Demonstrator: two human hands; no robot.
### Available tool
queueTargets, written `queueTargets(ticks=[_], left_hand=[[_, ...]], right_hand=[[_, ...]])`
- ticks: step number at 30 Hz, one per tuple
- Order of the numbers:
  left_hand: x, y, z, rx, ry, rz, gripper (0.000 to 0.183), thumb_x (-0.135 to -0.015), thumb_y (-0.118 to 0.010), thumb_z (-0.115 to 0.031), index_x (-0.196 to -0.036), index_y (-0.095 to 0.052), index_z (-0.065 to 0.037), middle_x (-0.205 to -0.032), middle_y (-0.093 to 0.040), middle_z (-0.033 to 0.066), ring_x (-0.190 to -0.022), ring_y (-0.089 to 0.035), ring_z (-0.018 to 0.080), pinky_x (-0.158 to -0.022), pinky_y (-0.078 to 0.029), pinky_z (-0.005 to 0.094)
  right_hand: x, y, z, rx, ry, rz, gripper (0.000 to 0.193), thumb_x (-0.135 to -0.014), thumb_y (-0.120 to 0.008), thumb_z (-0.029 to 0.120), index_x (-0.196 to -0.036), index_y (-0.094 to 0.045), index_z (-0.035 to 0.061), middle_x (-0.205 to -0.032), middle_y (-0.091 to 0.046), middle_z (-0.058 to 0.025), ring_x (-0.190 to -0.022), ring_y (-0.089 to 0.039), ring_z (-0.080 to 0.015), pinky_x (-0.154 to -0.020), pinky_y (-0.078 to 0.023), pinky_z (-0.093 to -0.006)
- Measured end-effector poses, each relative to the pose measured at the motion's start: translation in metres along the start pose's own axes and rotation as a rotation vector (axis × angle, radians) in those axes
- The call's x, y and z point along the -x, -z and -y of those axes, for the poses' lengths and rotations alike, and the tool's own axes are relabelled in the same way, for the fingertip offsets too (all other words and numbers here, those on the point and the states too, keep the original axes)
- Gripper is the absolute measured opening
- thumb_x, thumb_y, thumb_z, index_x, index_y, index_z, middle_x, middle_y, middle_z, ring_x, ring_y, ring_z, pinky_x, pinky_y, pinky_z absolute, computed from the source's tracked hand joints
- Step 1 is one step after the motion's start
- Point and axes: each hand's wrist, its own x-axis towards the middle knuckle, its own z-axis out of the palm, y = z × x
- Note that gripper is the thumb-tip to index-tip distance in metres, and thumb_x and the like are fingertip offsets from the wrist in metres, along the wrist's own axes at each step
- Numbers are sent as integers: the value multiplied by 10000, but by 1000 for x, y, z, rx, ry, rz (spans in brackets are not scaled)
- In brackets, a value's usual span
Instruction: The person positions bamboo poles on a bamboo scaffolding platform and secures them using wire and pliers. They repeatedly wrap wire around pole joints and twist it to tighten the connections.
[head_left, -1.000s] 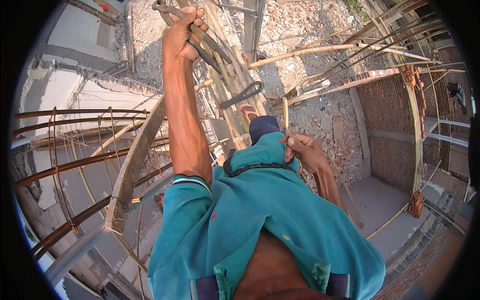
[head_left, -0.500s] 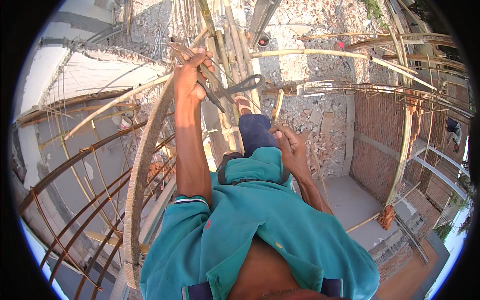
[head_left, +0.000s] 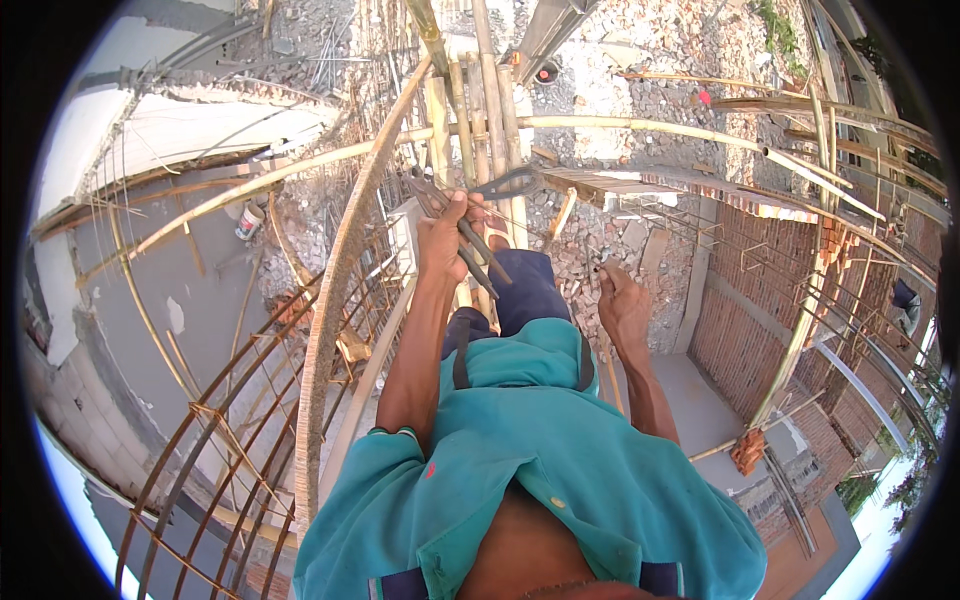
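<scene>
My left hand (head_left: pixel 443 238) is closed around pincers (head_left: pixel 484 262), whose two dark handles point down toward my trousers. A bundle of dark tie wire (head_left: pixel 505 186), bent into a loop at its end, sticks out to the right from the same hand. My right hand (head_left: pixel 624 302) is raised in front of the rubble with thumb and fingers pinched together. Whatever it may pinch is too small to make out. Below both hands my foot stands on bamboo poles (head_left: pixel 497 130).
A rough plank (head_left: pixel 340 270) curves up along my left, beside a cage of rusty rebar (head_left: pixel 215 410). Bamboo poles (head_left: pixel 640 123) cross ahead. More rebar runs to the right above a brick wall (head_left: pixel 750 290). Broken rubble (head_left: pixel 650 215) and a white bucket (head_left: pixel 249 220) lie far below.
My left hand has come down and to the right with the pincers and wire. My right hand has moved right and slightly lower, away from my trouser leg. The view has shifted.
</scene>
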Motion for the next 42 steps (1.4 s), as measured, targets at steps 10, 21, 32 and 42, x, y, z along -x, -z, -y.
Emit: queueTargets(ticks=[10, 21, 32, 42], left_hand=[[32, -56, 33, -184, 148, 114, 213, -1016, -674, -225, -1056, -649, -17, -1022, -742, 120, -654, -615, 120, -543, -477, 271], [-41, -59, -28, 68, 39, -127, 207, -1006, -690, -209, -1004, -622, -13, -879, -680, 96, -602, -571, 121, -523, -477, 286], [-198, -110, -248, -81, -680, 99, 350, -836, -861, -54, -1017, -562, -27, -1363, -612, 173, -689, -609, 137, -587, -512, 294], [-246, -162, -310, -240, -828, 192, 350, -789, -902, -69, -951, -591, -59, -817, -647, 61, -661, -613, 146, -577, -517, 299]], right_hand=[[-143, 73, 6, -1537, 150, -654, 248, -1061, -547, 94, -1293, -484, 34, -1123, -693, -144, -718, -620, -125, -616, -573, -298], [-151, 137, 33, -959, 20, -613, 364, -1038, -630, 191, -1320, -593, -36, -983, -737, -59, -552, -371, 2, -465, -311, -190], [-219, 128, 96, -877, -24, -456, 352, -1030, -654, 180, -1344, -651, 20, -942, -738, -53, -582, -394, -13, -490, -330, -189], [-251, 115, 109, -848, -123, -409, 356, -1017, -669, 176, -1328, -670, 2, -909, -739, -34, -651, -474, -33, -573, -414, -225]])
